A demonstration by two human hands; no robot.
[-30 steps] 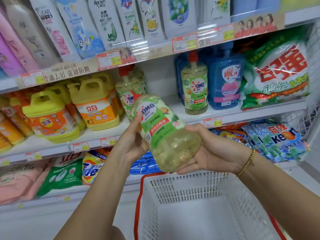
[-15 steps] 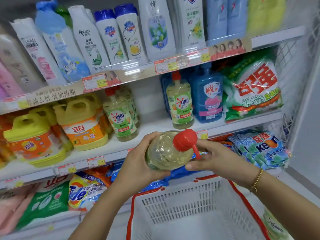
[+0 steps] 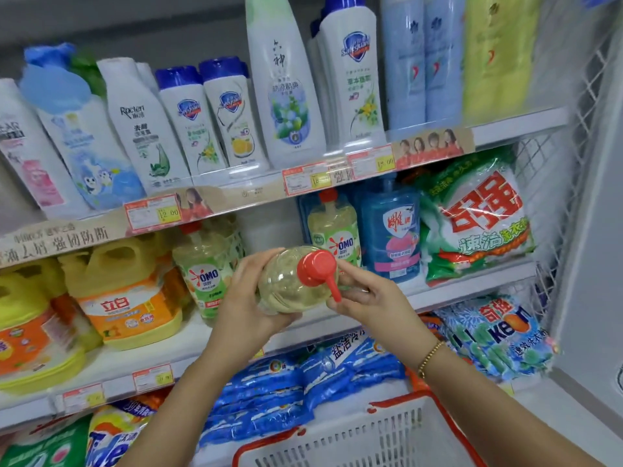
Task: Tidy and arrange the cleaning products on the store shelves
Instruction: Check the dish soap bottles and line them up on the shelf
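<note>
I hold the bottle (image 3: 290,288) on its side between my left hand (image 3: 246,298) and right hand (image 3: 374,298), its cap (image 3: 317,267) toward me. Just left of my left hand an OMO bottle (image 3: 205,274) stands on the middle shelf (image 3: 472,284), with jugs (image 3: 128,298) farther left. Behind my right hand stands another OMO bottle (image 3: 337,230), then a refill bottle (image 3: 391,230) and a powder bag (image 3: 478,217) rightward. Shampoo bottles (image 3: 286,96) stand on the shelf above (image 3: 522,126). Below my hands lie packets (image 3: 296,385); the basket (image 3: 387,436) sits nearest me, under my right forearm.

- One head-worn wide-angle cam, close to white store shelves (image 3: 526,124), facing forward, tilted down.
- Left hand (image 3: 246,298) and right hand (image 3: 371,298) grip clear red-capped bottle (image 3: 286,288) mid-frame; white plastic basket (image 3: 371,436) below grip.
</note>
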